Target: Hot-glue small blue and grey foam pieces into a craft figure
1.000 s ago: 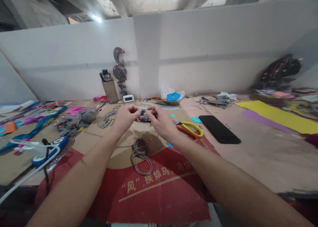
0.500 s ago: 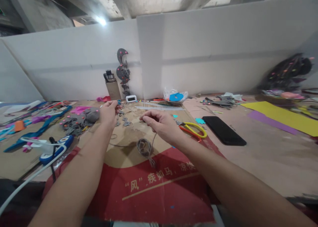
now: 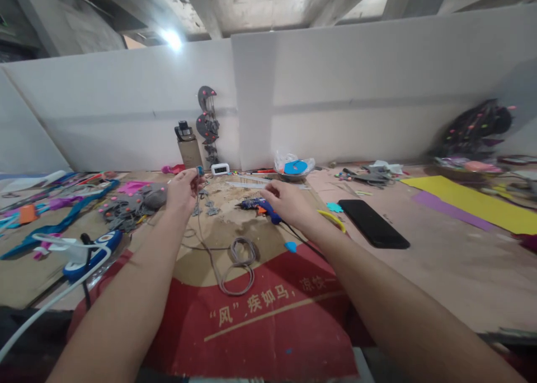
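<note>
My left hand [image 3: 183,190] pinches a small blue piece [image 3: 200,171] near the bench's [image 3: 440,271] far edge; a light grip and slack cord [image 3: 243,264] suit it. My right hand [image 3: 286,199], half curled, is at the glue gun [image 3: 250,204], grip unclear; fingertips best avoid its nozzle.

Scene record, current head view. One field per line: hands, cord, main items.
left hand: pinching small blue piece
right hand: at blue glue gun, grip unclear
gray cord: runs down from left hand, loosely coiled on cardboard
phone: face up, dark, right of cardboard
yellow handle: partly behind right arm
bottle: upright near wall
</note>
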### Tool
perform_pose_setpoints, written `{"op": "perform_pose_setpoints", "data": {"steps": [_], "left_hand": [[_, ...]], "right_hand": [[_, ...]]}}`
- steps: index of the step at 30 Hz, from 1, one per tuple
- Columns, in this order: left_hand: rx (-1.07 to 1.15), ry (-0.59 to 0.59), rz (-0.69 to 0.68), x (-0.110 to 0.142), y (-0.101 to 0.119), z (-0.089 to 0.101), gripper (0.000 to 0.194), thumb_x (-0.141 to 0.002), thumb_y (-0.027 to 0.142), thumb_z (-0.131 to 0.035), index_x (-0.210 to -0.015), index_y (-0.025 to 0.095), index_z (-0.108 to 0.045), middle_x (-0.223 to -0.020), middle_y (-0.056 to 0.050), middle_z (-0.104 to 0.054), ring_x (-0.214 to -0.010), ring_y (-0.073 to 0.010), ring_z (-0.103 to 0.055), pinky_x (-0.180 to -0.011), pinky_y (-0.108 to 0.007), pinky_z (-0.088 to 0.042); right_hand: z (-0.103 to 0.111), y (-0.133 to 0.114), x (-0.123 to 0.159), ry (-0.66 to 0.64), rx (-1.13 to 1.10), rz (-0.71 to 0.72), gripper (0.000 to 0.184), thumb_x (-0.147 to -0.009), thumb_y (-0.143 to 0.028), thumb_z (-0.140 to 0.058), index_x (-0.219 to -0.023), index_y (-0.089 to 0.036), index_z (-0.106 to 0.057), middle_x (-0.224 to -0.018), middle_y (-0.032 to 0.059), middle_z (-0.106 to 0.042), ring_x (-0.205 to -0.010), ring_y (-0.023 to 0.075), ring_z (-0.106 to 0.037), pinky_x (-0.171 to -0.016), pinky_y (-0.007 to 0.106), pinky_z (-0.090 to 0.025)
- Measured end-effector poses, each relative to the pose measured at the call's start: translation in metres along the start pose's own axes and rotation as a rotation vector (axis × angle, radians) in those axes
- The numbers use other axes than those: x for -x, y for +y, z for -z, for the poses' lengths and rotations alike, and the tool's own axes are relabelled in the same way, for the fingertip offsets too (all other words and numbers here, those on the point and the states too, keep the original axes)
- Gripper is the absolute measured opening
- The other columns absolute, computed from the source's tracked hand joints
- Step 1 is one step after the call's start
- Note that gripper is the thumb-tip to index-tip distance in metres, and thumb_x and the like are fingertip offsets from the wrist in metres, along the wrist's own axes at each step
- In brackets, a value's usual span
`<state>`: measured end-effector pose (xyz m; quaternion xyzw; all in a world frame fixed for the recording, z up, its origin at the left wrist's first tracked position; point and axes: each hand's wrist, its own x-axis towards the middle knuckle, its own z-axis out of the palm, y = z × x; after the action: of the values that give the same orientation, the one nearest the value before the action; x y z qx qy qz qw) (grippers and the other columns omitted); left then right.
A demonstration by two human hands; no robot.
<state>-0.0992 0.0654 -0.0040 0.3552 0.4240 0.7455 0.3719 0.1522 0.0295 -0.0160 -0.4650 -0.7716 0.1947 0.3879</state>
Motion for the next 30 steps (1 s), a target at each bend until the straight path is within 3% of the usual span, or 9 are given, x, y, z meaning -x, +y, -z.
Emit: {"op": "perform_pose_setpoints", "data": {"steps": [4,7,9,12,14,16,21,26,30], "left_hand": [[-0.067,-0.115,-0.019,0.017,-0.001,-0.012,0.019,-0.059,0.026,-0.069,-0.072,0.015,-0.059,-0.058,0.002,-0.058,-0.051,-0.0089,-0.056,-0.043,-0.017,-0.037],[-0.113,-0.182,-0.01,0.029,-0.004,-0.021,0.023,-0.058,0.03,-0.072,-0.071,0.015,-0.06,-0.058,0.002,-0.057,-0.052,-0.0083,-0.055,-0.044,-0.017,-0.036],[-0.137,-0.217,-0.005,0.034,-0.006,-0.024,0.024,-0.057,0.03,-0.074,-0.07,0.015,-0.06,-0.055,0.003,-0.053,-0.049,-0.0066,-0.049,-0.043,-0.017,-0.033],[-0.162,-0.238,0.001,0.038,-0.009,-0.026,0.023,-0.057,0.031,-0.073,-0.067,0.015,-0.059,-0.052,0.005,-0.048,-0.044,-0.0049,-0.041,-0.041,-0.017,-0.028],[-0.167,-0.231,0.009,0.037,-0.01,-0.025,0.023,-0.058,0.031,-0.072,-0.065,0.015,-0.058,-0.051,0.005,-0.046,-0.043,-0.0045,-0.038,-0.04,-0.018,-0.026],[-0.165,-0.21,0.016,0.036,-0.012,-0.024,0.022,-0.058,0.03,-0.072,-0.063,0.015,-0.056,-0.051,0.005,-0.045,-0.042,-0.0043,-0.037,-0.039,-0.018,-0.025],[-0.172,-0.143,0.038,0.033,-0.018,-0.022,0.022,-0.058,0.03,-0.071,-0.063,0.015,-0.056,-0.051,0.005,-0.045,-0.042,-0.0045,-0.037,-0.037,-0.018,-0.023],[-0.164,-0.14,0.045,0.033,-0.02,-0.022,0.024,-0.056,0.03,-0.072,-0.064,0.015,-0.055,-0.05,0.006,-0.043,-0.043,-0.0046,-0.037,-0.038,-0.017,-0.022],[-0.155,-0.14,0.055,0.035,-0.019,-0.024,0.026,-0.055,0.03,-0.073,-0.062,0.015,-0.053,-0.05,0.005,-0.043,-0.044,-0.0047,-0.036,-0.038,-0.017,-0.021]], "right_hand": [[-0.028,0.029,-0.004,-0.045,0.301,-0.181,0.014,-0.071,-0.029,-0.064,-0.072,-0.016,-0.059,-0.081,0.0143,-0.064,-0.082,0.0256,-0.059,-0.074,0.036,-0.043],[-0.039,0.038,-0.004,-0.066,0.299,-0.221,0.009,-0.064,-0.014,-0.062,-0.072,-0.016,-0.059,-0.082,0.0167,-0.065,-0.081,0.0271,-0.06,-0.072,0.035,-0.043],[-0.038,0.041,-0.007,-0.073,0.269,-0.238,0.009,-0.065,-0.014,-0.056,-0.074,-0.016,-0.058,-0.076,0.0141,-0.064,-0.074,0.0255,-0.061,-0.065,0.034,-0.044],[-0.032,0.043,-0.013,0.047,0.092,-0.271,0.017,-0.068,-0.022,-0.052,-0.085,-0.017,-0.054,-0.077,0.0091,-0.063,-0.07,0.0219,-0.061,-0.06,0.031,-0.045],[-0.03,0.04,-0.015,0.167,-0.118,-0.312,0.029,-0.066,-0.024,-0.054,-0.094,-0.018,-0.048,-0.081,0.0069,-0.062,-0.068,0.0191,-0.06,-0.057,0.029,-0.047],[-0.029,0.031,-0.014,0.197,-0.352,-0.333,0.04,-0.063,-0.022,-0.054,-0.102,-0.018,-0.042,-0.083,0.0052,-0.06,-0.063,0.0164,-0.06,-0.051,0.027,-0.048],[-0.027,0.0,0.0,0.083,-0.697,-0.156,0.041,-0.067,-0.019,-0.047,-0.108,-0.021,-0.04,-0.097,0.0037,-0.058,-0.067,0.0126,-0.062,-0.044,0.02,-0.047],[-0.027,-0.006,0.007,0.073,-0.556,-0.061,0.034,-0.074,-0.024,-0.047,-0.108,-0.02,-0.045,-0.085,0.0009,-0.058,-0.06,0.0112,-0.057,-0.046,0.021,-0.045],[-0.029,0.0,0.006,0.145,-0.376,-0.005,0.04,-0.077,-0.026,-0.049,-0.117,-0.021,-0.044,-0.082,0.0027,-0.06,-0.072,0.0163,-0.058,-0.06,0.028,-0.048]]}}
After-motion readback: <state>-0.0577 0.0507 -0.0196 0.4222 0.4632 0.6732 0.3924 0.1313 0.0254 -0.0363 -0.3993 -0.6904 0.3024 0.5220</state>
